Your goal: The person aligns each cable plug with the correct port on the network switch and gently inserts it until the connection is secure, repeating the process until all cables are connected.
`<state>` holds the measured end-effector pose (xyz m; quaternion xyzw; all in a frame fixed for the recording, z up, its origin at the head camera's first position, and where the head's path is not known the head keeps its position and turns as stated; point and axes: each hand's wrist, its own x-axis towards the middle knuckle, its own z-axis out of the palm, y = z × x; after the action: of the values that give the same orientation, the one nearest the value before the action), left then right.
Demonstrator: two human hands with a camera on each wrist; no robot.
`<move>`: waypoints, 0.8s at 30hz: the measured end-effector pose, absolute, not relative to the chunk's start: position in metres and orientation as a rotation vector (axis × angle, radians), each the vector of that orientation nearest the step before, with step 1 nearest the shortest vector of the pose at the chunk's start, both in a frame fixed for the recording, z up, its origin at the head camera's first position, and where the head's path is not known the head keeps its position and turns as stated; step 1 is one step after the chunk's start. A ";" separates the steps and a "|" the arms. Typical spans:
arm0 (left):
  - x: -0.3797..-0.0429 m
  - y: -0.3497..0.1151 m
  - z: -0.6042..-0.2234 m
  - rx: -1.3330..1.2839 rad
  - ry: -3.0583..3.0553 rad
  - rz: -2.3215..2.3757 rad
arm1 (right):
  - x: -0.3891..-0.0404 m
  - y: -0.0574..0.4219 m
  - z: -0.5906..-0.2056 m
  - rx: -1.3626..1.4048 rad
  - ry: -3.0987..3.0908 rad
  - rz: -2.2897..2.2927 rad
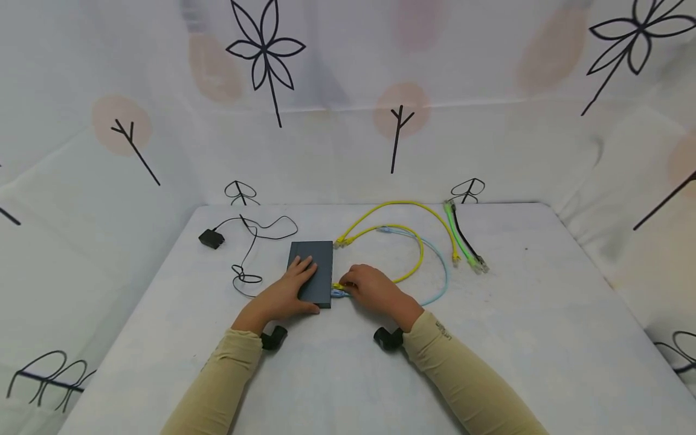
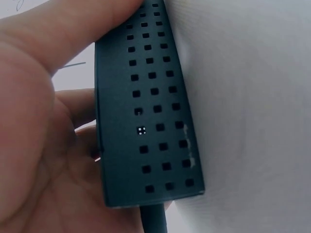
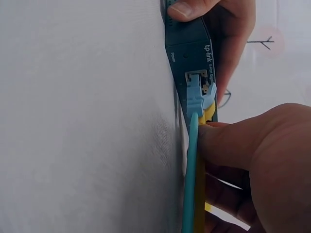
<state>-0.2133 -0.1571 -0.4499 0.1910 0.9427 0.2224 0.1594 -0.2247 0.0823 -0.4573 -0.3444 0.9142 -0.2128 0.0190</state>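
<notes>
A dark tp-link network switch [image 1: 323, 266] lies on the white table. My left hand [image 1: 285, 296] holds it, fingers across its top and thumb [image 2: 73, 29] against the near, perforated side. At its right side, my right hand [image 1: 375, 290] pinches a yellow network cable [image 3: 200, 170] close to its plug. That plug is mostly hidden behind a light blue plug [image 3: 194, 99], which sits in a port of the switch. From there a light blue cable [image 1: 447, 275] curves round to the right and back. The yellow cable's far plug [image 1: 348, 241] lies near the switch's far right corner.
A second yellow cable [image 1: 408, 202] arches across the back. Right of it lie a green cable [image 1: 459, 235] and a black cable [image 1: 467, 237]. At back left is a black power adapter [image 1: 211, 238], its thin cord looping toward the switch. Patterned cloth surrounds the table.
</notes>
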 end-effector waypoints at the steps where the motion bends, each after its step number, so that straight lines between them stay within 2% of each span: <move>1: -0.213 -0.157 -0.450 0.547 2.694 0.641 | -0.225 0.083 -0.457 -1.060 2.832 -0.656; 24: -0.214 -0.158 -0.453 0.550 2.703 0.654 | -0.228 0.099 -0.452 -1.013 2.797 -0.651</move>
<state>-0.2145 -0.1583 -0.4535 0.1919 0.9422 0.2281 0.1527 -0.2279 0.0991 -0.4523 -0.3324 0.9174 -0.2137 0.0483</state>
